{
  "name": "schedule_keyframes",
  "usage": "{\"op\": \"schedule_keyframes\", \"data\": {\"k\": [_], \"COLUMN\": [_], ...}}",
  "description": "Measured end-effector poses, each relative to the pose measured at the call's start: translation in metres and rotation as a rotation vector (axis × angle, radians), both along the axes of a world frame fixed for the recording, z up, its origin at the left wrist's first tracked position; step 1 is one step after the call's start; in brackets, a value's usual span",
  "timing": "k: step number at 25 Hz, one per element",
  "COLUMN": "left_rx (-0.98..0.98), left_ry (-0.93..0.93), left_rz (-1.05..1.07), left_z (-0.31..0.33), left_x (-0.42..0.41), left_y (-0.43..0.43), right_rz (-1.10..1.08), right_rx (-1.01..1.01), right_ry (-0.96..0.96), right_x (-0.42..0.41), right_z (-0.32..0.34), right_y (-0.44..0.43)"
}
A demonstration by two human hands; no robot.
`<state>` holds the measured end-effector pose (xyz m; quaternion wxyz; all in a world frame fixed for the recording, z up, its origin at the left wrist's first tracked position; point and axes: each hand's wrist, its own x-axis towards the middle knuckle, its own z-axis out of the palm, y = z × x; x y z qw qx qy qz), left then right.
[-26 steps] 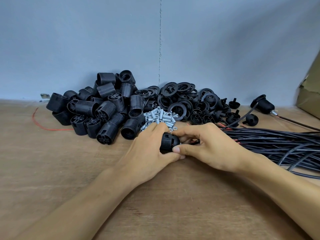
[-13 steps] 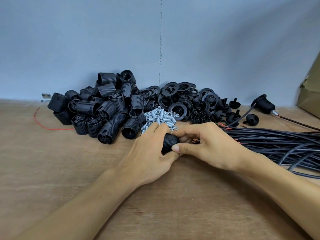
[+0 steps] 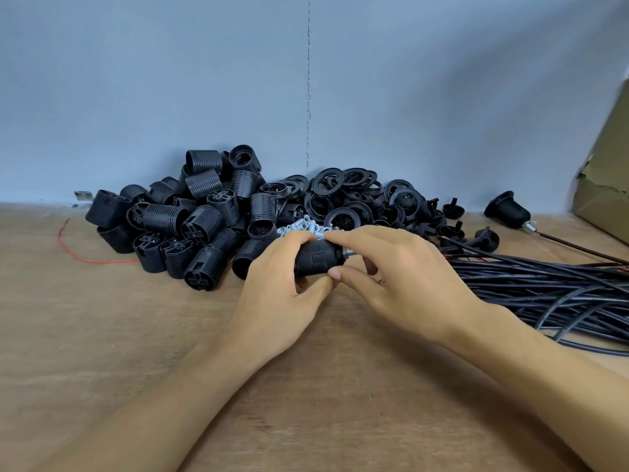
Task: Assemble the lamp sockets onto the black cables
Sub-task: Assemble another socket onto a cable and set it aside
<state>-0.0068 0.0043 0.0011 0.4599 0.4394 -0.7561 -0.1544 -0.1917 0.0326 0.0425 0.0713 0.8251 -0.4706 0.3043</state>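
Wooden tabletop [image 3: 102, 335] against a blue wall [image 3: 170, 80]. Cables [image 3: 544, 284] bundled at right, socket pile [image 3: 190, 226] back left, rings [image 3: 340, 195] beside it. Left hand [image 3: 282, 301]: grip curled round a socket [image 3: 316, 258], centre, just above the tabletop. Right hand [image 3: 401, 287]: grip pinches that socket's right end, thumb below, forefinger on top. Small silver fittings [image 3: 306, 228] heaped just behind.

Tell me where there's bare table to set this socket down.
Bare table lies left of the left hand, in front of the socket pile, and near you between the forearms. Crowded: rings behind the right hand, cables on the right.
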Motion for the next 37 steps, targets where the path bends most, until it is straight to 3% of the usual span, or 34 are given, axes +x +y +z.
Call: {"op": "schedule_keyframes", "data": {"k": [8, 14, 21, 24, 29, 34, 37], "left_rx": [0.038, 0.089, 0.058, 0.046, 0.050, -0.057, -0.047], "left_ry": [0.166, 0.218, 0.305, 0.344, 0.360, 0.219, 0.206], "left_rz": [0.013, 0.058, 0.180, 0.203, 0.189, 0.101, 0.036], "left_z": [0.006, 0.005, 0.004, 0.005, 0.008, 0.006, 0.005], "left_x": [-0.002, 0.000, 0.002, 0.000, 0.002, -0.003, -0.005], "left_y": [0.004, -0.001, -0.005, -0.004, -0.001, 0.004, 0.004], "right_rz": [-0.057, 0.003, -0.055, -0.052, -0.082, -0.204, -0.209], "right_rx": [-0.061, -0.307, -0.080, -0.154, -0.285, -0.017, 0.028], "right_ry": [-0.024, 0.227, 0.065, 0.059, 0.158, 0.230, 0.284], "right_x": [-0.003, 0.005, 0.000, 0.004, 0.020, 0.038, 0.035], "right_z": [0.012, 0.015, 0.005, 0.013, 0.039, 0.046, 0.049], "right_y": [0.002, -0.001, -0.016, -0.018, -0.015, -0.003, 0.000]}}
